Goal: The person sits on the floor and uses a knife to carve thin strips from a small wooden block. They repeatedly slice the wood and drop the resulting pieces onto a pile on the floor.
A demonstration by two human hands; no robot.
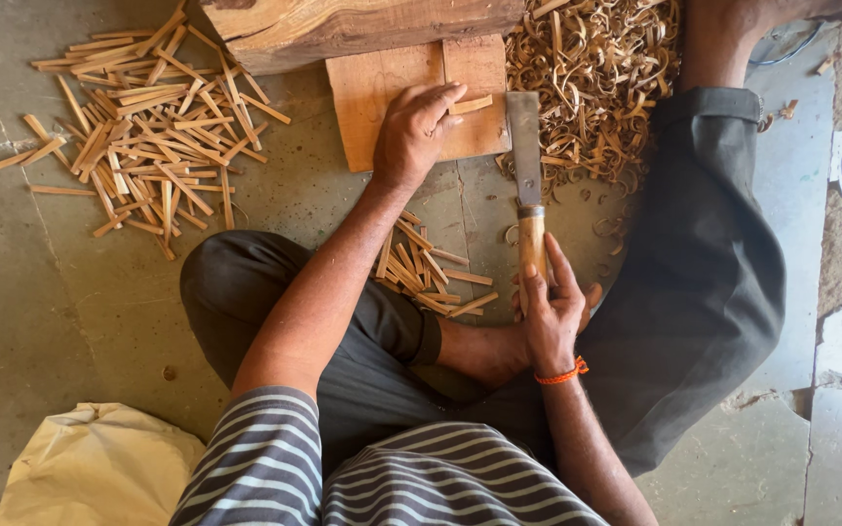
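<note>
Landmark: flat wooden block (382, 93) on the concrete floor (70, 321).

1. White sack (99, 468), nearest the viewer, well left of and below the block.
2. Right hand (553, 312), orange thread at the wrist, clenched around the wooden handle of a broad-bladed chisel (526, 175). The handle lies below the block's right corner; the steel blade runs upward alongside the block's right edge, its tip level with the left hand's fingertips.
3. Small heap of cut wooden sticks (426, 273), on the floor just below the block, between the two forearms.
4. Left hand (413, 131), resting on the block, fingers pinching a short wooden strip (470, 104) flat against the block's upper face. The strip lies just left of the blade; whether it touches the blade cannot be told.
5. Large scatter of wooden sticks (143, 127), left of the block, well apart.
6. Pile of curled wood shavings (592, 83), right of the block, beyond the blade.
7. Heavy timber log (343, 27), overlapping the block's far edge.
</note>
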